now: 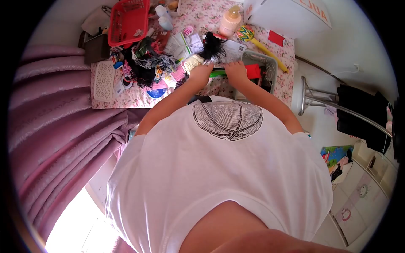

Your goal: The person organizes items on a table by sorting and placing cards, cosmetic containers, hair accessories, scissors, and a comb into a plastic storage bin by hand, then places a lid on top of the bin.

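Note:
My left hand (201,72) is closed at the near side of the table, its fingers curled away from view. Close to its right, my right hand (236,71) is curled shut too, beside a grey basket (273,63). A thin dark strip and a green strip (218,73) show in the gap between the hands; what each hand grips is hidden. Just beyond them lies a tuft of black hair-like strands (213,47). A cream-coloured bundle (193,62) is next to my left hand, and a red object (253,71) is in the basket beside my right.
A tangled heap of yarn (147,63) spreads at left, near a red basket (128,21) and a white perforated lid (103,81). Farther back stand a pump bottle (230,22) and a white box (287,17). A yellow stick (270,55) lies at right.

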`<action>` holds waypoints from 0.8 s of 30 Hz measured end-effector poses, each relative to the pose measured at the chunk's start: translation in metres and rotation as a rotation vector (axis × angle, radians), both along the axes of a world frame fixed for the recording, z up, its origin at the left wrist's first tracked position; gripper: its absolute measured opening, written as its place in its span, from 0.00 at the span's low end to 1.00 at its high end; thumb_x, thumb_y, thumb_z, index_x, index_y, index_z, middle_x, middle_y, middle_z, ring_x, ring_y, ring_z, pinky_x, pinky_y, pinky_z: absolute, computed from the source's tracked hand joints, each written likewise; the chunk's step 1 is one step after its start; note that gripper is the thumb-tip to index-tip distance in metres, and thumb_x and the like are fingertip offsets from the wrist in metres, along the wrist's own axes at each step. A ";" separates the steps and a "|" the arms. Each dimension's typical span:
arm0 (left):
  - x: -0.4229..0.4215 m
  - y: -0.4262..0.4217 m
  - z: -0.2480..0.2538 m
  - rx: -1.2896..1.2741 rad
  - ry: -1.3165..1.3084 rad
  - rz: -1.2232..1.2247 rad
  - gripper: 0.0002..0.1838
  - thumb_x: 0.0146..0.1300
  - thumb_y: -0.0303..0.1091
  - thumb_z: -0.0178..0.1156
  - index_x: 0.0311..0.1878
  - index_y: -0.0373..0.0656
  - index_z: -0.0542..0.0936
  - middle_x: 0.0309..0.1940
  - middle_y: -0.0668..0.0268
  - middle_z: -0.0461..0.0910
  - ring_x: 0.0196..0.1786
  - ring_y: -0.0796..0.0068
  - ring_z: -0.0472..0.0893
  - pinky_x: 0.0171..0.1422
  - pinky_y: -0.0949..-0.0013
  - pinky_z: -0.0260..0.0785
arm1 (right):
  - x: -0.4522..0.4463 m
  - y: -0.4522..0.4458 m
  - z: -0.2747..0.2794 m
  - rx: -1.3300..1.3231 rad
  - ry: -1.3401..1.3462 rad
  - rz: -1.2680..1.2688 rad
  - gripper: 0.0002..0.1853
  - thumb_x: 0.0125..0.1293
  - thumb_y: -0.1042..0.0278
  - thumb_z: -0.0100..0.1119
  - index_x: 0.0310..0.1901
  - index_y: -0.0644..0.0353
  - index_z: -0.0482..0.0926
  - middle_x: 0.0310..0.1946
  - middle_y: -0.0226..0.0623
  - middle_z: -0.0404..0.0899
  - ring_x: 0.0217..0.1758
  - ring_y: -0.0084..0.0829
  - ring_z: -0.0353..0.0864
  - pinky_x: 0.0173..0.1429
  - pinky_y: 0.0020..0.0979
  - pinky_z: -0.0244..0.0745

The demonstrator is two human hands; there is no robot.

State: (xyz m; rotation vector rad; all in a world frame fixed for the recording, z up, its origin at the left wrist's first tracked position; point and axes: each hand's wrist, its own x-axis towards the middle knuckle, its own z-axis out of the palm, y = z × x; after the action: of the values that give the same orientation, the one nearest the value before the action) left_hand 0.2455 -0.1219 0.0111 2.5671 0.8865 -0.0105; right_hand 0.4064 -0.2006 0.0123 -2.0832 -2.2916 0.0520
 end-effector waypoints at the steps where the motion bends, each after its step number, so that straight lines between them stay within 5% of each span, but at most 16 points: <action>1: 0.000 0.000 0.001 -0.001 0.043 -0.034 0.09 0.48 0.26 0.49 0.36 0.44 0.69 0.25 0.59 0.74 0.32 0.57 0.75 0.34 0.58 0.67 | 0.000 0.000 0.002 0.026 -0.005 0.009 0.09 0.43 0.70 0.53 0.31 0.54 0.73 0.26 0.34 0.74 0.33 0.34 0.75 0.43 0.36 0.61; 5: -0.007 0.001 0.000 0.045 -0.017 -0.087 0.06 0.49 0.27 0.48 0.33 0.44 0.70 0.25 0.60 0.75 0.33 0.59 0.76 0.34 0.59 0.68 | 0.001 0.007 0.000 -0.086 0.063 -0.024 0.10 0.45 0.71 0.51 0.33 0.54 0.74 0.28 0.33 0.75 0.34 0.33 0.74 0.41 0.34 0.61; 9: -0.008 -0.001 0.009 0.033 0.047 0.003 0.10 0.49 0.27 0.48 0.38 0.44 0.67 0.28 0.60 0.75 0.33 0.60 0.76 0.36 0.61 0.69 | 0.000 0.005 -0.002 -0.106 0.052 -0.004 0.12 0.44 0.71 0.52 0.35 0.54 0.73 0.29 0.32 0.75 0.35 0.33 0.74 0.40 0.36 0.62; 10: -0.006 -0.004 0.020 0.060 -0.101 0.031 0.15 0.48 0.27 0.49 0.43 0.44 0.65 0.33 0.61 0.74 0.36 0.61 0.75 0.36 0.62 0.69 | -0.004 0.007 -0.006 -0.086 0.035 0.013 0.13 0.44 0.72 0.53 0.35 0.54 0.73 0.29 0.33 0.75 0.35 0.34 0.74 0.40 0.36 0.62; 13: -0.001 -0.004 0.028 0.398 -0.222 -0.167 0.21 0.45 0.27 0.51 0.46 0.44 0.65 0.34 0.64 0.73 0.41 0.62 0.73 0.35 0.62 0.69 | -0.007 0.007 -0.009 -0.066 0.042 0.011 0.12 0.45 0.73 0.51 0.35 0.55 0.72 0.30 0.34 0.74 0.35 0.35 0.74 0.39 0.36 0.63; 20: 0.000 0.008 0.000 -0.011 -0.004 0.005 0.08 0.46 0.34 0.54 0.31 0.42 0.71 0.28 0.59 0.73 0.36 0.57 0.74 0.40 0.58 0.66 | -0.013 0.014 -0.003 -0.088 0.070 -0.028 0.09 0.48 0.71 0.49 0.34 0.57 0.69 0.29 0.37 0.73 0.34 0.36 0.74 0.35 0.37 0.67; 24: -0.012 0.020 0.005 -0.050 0.027 0.036 0.13 0.48 0.40 0.56 0.33 0.41 0.71 0.30 0.58 0.74 0.37 0.56 0.74 0.40 0.60 0.66 | -0.013 0.013 -0.007 -0.020 0.227 -0.016 0.08 0.50 0.71 0.47 0.34 0.58 0.69 0.29 0.39 0.73 0.32 0.39 0.75 0.35 0.38 0.69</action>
State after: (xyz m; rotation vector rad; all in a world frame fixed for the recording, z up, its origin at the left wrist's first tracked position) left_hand 0.2335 -0.1016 0.0156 2.5097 0.9308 -0.0560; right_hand 0.3936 -0.1876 0.0056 -1.9885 -2.1498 0.2952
